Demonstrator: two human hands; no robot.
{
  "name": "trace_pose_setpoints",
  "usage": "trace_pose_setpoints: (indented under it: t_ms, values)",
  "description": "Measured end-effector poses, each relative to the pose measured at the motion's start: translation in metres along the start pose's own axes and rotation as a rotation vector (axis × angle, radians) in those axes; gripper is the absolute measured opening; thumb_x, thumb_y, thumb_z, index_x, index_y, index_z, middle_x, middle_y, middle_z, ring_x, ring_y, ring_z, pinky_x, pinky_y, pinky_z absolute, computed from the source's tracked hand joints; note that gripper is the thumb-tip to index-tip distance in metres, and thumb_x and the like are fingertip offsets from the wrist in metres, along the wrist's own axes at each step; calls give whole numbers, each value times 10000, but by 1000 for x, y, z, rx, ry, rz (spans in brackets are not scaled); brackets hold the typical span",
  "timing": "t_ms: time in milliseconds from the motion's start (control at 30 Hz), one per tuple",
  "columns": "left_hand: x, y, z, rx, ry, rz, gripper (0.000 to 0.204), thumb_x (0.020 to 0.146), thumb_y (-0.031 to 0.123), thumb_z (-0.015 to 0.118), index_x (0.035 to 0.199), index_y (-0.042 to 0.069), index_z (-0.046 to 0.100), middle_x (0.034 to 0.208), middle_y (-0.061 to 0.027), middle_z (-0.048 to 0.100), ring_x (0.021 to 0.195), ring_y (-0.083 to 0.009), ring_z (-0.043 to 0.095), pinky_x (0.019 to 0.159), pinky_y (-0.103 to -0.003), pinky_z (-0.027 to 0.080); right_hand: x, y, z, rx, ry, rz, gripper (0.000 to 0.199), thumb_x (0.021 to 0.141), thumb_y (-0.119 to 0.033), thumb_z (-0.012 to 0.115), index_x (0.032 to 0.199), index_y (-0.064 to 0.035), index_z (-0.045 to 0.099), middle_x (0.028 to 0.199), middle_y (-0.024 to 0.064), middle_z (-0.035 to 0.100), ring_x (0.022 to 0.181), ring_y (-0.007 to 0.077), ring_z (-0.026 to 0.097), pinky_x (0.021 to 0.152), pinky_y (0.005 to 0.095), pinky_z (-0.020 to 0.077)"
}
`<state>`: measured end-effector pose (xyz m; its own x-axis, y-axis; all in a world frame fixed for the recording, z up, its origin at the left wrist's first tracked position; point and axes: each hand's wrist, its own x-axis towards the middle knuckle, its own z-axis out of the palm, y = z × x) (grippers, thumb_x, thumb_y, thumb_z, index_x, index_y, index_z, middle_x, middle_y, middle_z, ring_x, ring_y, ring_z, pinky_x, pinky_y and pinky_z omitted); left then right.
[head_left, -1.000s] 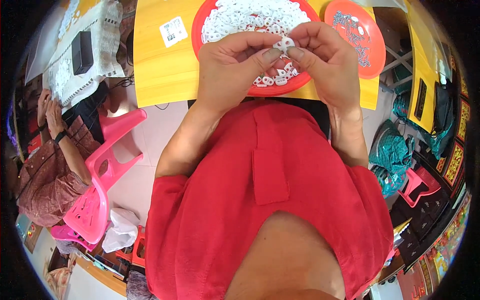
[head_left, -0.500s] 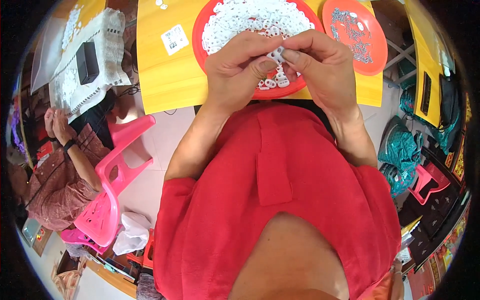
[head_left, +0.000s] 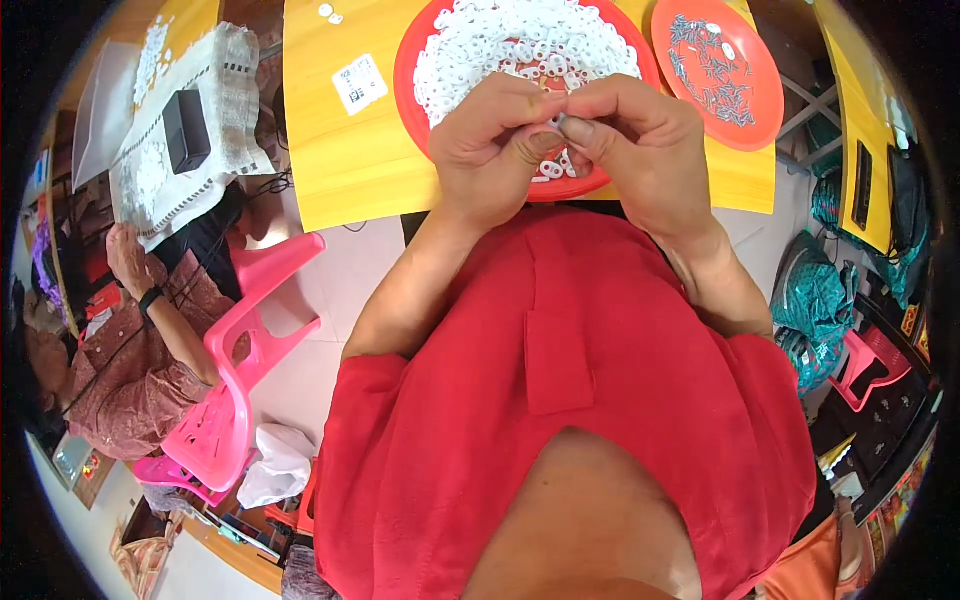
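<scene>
A square white printed label (head_left: 360, 84) lies flat on the yellow desk (head_left: 345, 165). To the left, a black rectangular box (head_left: 187, 132) sits on a pale woven cloth (head_left: 232, 75) edged with dark dashes. Below it is a co-worker (head_left: 150, 370) in a patterned maroon top with a dark wristband, beside a pink plastic armchair (head_left: 240, 360). A crumpled white plastic bag (head_left: 278, 468) lies near that chair. On the right, a teal patterned bag (head_left: 815, 285) stands close to a pinkish-red plastic chair (head_left: 868, 370).
</scene>
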<state>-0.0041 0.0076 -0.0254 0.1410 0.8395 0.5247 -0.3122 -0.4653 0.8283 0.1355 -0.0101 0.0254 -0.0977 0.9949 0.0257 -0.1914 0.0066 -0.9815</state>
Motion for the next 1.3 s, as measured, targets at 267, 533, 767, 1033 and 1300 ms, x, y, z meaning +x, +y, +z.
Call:
trace_pose_setpoints:
  t_ms: [267, 533, 767, 1033, 1300]
  values:
    - [4, -9, -4, -128, -20, -149, 218, 778, 63, 610, 986, 6, 588, 878, -70, 563, 770, -130, 526, 646, -221, 435, 11, -2, -9, 35, -89, 63, 76, 774, 12, 566, 843, 43, 576, 663, 40, 562, 555, 63, 511, 500, 186, 424]
    - [9, -5, -7, -292, -35, -311, 290, 807, 49, 572, 1093, 11, 545, 944, -50, 534, 785, -106, 502, 657, -208, 436, 19, -1, -12, 53, -43, 83, 124, 786, -11, 567, 894, 51, 576, 682, 46, 569, 572, 73, 522, 517, 201, 449]
    - [7, 5, -11, 77, 37, -461, 275, 746, -25, 582, 1020, -27, 563, 905, -61, 568, 825, -114, 546, 718, -216, 439, 25, -9, -27, -165, 62, 32, 119, 753, -13, 598, 865, 28, 590, 702, 27, 580, 611, 65, 532, 543, 187, 435]
    - [16, 12, -17, 604, -177, -191, 211, 699, -36, 615, 908, -19, 586, 749, -80, 547, 623, -131, 507, 555, -232, 413, 149, -59, -127, -902, 495, -446, 73, 711, -37, 519, 686, 13, 565, 561, 76, 532, 557, 140, 509, 518, 272, 408]
    - [8, -1, -20, 861, -350, -63, 253, 655, -36, 618, 901, 13, 593, 832, -117, 554, 754, -247, 537, 637, -316, 442, 174, -55, -144, -1222, 506, -508, 119, 680, -97, 570, 737, -10, 629, 695, 210, 594, 682, 300, 597, 605, 361, 452]
